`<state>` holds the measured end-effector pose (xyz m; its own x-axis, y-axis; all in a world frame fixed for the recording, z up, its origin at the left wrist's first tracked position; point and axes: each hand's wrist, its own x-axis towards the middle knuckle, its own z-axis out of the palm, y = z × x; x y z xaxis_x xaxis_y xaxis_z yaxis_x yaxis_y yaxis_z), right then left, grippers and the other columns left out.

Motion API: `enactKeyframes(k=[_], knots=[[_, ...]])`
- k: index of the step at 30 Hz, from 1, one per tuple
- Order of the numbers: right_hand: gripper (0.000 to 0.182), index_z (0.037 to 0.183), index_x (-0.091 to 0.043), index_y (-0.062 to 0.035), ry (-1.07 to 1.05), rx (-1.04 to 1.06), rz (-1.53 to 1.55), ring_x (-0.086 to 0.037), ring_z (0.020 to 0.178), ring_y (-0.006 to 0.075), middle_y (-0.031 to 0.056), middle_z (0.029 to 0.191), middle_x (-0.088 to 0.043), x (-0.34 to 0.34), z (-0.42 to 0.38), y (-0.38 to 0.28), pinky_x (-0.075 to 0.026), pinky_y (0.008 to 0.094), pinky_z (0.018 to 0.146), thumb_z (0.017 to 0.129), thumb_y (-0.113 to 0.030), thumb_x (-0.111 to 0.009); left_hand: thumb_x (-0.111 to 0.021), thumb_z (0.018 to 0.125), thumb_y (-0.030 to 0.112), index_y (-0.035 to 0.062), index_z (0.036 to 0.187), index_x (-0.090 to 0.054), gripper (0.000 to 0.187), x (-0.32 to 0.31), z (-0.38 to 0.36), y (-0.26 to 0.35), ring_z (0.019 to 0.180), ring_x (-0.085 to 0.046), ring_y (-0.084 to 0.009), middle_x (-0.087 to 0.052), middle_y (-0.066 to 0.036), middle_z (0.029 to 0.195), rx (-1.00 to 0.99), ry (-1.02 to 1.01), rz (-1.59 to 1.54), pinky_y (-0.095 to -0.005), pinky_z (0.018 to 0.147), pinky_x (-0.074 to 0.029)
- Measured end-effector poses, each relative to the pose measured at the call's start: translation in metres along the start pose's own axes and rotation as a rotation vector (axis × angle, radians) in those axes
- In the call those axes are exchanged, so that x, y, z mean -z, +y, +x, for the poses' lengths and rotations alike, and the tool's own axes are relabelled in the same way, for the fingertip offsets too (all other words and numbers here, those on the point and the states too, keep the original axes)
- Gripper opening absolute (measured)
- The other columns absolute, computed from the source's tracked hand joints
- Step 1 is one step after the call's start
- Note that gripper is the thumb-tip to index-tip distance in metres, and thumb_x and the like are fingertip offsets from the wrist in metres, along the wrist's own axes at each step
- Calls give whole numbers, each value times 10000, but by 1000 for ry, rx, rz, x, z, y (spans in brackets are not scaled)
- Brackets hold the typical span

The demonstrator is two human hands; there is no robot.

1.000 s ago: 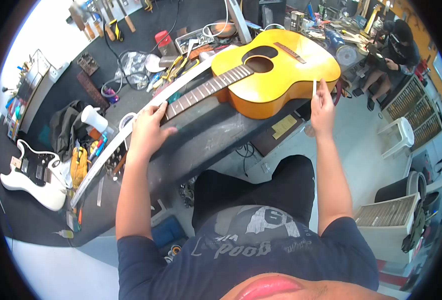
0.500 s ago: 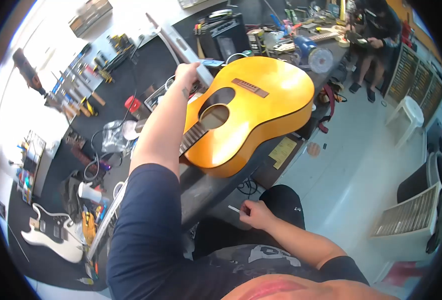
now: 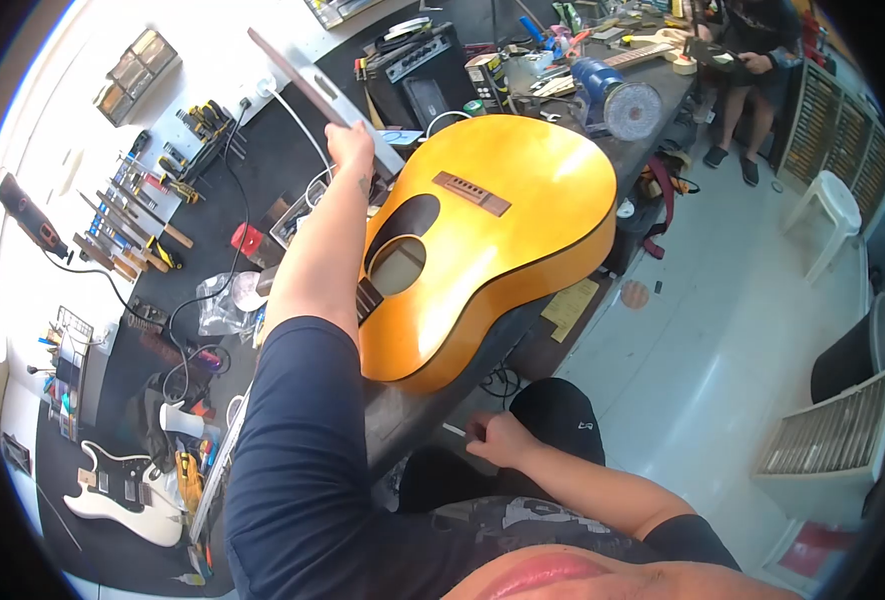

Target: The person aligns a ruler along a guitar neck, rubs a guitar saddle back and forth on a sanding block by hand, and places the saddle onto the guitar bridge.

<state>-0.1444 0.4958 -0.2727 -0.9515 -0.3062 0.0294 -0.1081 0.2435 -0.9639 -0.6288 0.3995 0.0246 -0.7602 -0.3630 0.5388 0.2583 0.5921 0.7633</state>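
Note:
An acoustic guitar (image 3: 523, 220) with a glossy orange-yellow top lies face up on the bench, its soundhole and bridge showing. Most of its neck is hidden behind my left arm. Beyond the guitar's far edge, my left hand (image 3: 351, 147) is closed round a long, flat silver-and-brown bar (image 3: 315, 82) with a slot in it, tilted up to the left. Low over my lap, my right hand (image 3: 500, 438) is pinched on a thin white stick (image 3: 454, 430), whose exact kind I cannot make out.
A bench grinder (image 3: 618, 98) and a small amplifier (image 3: 418, 75) stand at the back. On the left are hand tools (image 3: 128, 225), cables and a white electric guitar body (image 3: 128, 505). Another person (image 3: 748, 80) stands at the far right, near a white stool (image 3: 825, 215).
My view has shifted, so the guitar and bench sit slightly lower and further left. My left hand stays on the bar and my right hand keeps the white stick over my lap.

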Motion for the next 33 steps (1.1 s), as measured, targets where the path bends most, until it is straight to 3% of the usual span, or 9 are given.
enactKeyframes(k=[6,9,11,12,17,20,24,27,33], knots=[[255,1016,-737,-40,-50,45,-28,-736,803,369,181,855,-735,-22,24,3,-576,458,756,878,-248,-787,-728,950,177,-117,1161,-575,393,26,-23,49,1070,-711,-527,-712,-351,1106,-359,135,-83,-577,966,-548],[299,1069,-739,-39,-165,34,-125,-752,897,439,233,944,-760,-32,34,-2,-581,502,804,891,-277,-774,-703,994,213,-122,1151,-572,393,107,-72,96,1111,-674,-568,-690,-372,1148,-487,-32,-90,-560,989,-537],[282,1047,-740,-45,-209,63,-182,-749,863,423,215,911,-755,-43,35,4,-585,487,787,878,-267,-782,-697,1044,186,-64,1438,-529,496,177,-84,111,1082,-748,-443,-735,-321,1232,-396,-206,-81,-505,963,-584],[263,1021,-740,-50,-219,106,-236,-748,820,395,188,866,-750,-51,36,5,-591,467,766,864,-255,-791,-656,1035,113,-64,1412,-531,435,245,-132,152,1021,-738,-357,-730,-261,1096,-195,-335,-229,-486,915,-578],[299,1065,-710,-38,-355,70,-284,-752,932,434,209,966,-768,-58,23,-19,-591,507,827,853,-231,-792,-702,999,41,45,1567,-494,606,444,-192,78,1177,-713,-217,-705,-205,1295,-443,-389,-240,-339,1018,-562],[230,1031,-697,-19,-391,75,-284,-754,901,423,217,956,-763,-58,10,-50,-588,489,797,859,-160,-756,-777,921,-45,32,1581,-530,710,578,-261,30,1505,-562,-326,-568,-178,1626,-465,-294,125,-483,1240,-473],[181,976,-692,10,-373,232,-406,-719,724,350,191,820,-721,-65,-12,-73,-575,430,697,847,-101,-757,-877,769,-45,64,1431,-672,701,701,-356,-28,1420,-621,-357,-658,-197,1505,-313,-329,271,-484,1187,-492],[157,945,-678,5,-542,192,-367,-715,740,367,196,821,-715,-63,-25,-110,-572,441,692,837,-76,-759,-868,676,-92,161,1356,-746,736,720,-399,-41,1329,-656,-350,-709,-154,1403,-86,-365,340,-464,1144,-512],[150,908,-665,-27,-972,215,-432,-686,776,356,138,828,-682,-74,-35,-197,-558,435,713,808,-79,-764,-877,646,-99,167,1332,-774,743,715,-395,-96,1294,-644,-359,-724,-108,1386,-79,-552,627,-456,1119,-545]])
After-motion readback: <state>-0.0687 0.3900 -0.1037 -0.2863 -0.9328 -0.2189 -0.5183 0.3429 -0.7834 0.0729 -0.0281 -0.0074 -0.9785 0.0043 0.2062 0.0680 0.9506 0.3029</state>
